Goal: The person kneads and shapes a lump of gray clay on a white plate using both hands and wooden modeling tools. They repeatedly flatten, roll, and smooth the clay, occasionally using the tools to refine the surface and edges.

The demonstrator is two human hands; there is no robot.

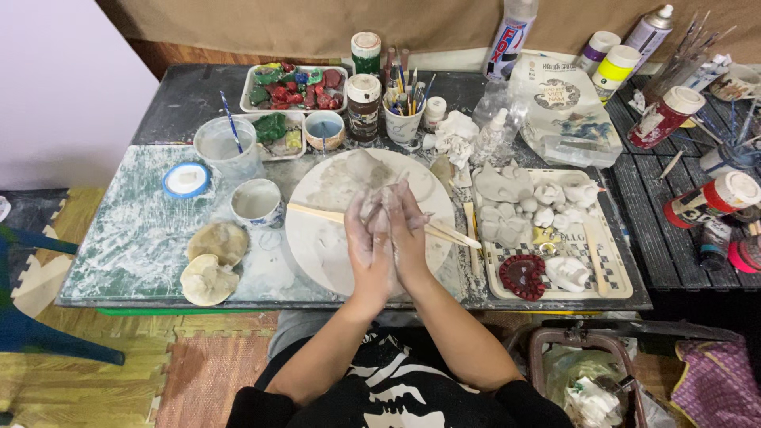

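- Two clay-smeared hands meet palm to palm at the centre of the frame: the left hand (369, 242) and the right hand (409, 236) are pressed flat together, fingers straight and pointing up the frame.
- Whether a lump of clay sits between the palms cannot be told; nothing shows at their edges.
- Under the hands lies a round white board (321, 238), streaked with grey clay, resting on the desk (127, 246).
- Two wooden sticks (321, 212) lie across the board, passing beneath the hands toward the right.
- Just left of the board stands a white cup (256, 201), and lower left lie two pale sponges (212, 261).
- Further left sit a clear plastic beaker (222, 147) with a striped stick in it and a blue-rimmed lid (185, 180).
- Right of the board, a checked tray (614, 273) holds pale clay pieces (527, 210) and a dark red heart-shaped mould (523, 275).
- At the upper middle stand a mug of brushes (402, 119), brown jars (364, 107) and a tray of red and green painted pieces (295, 87).
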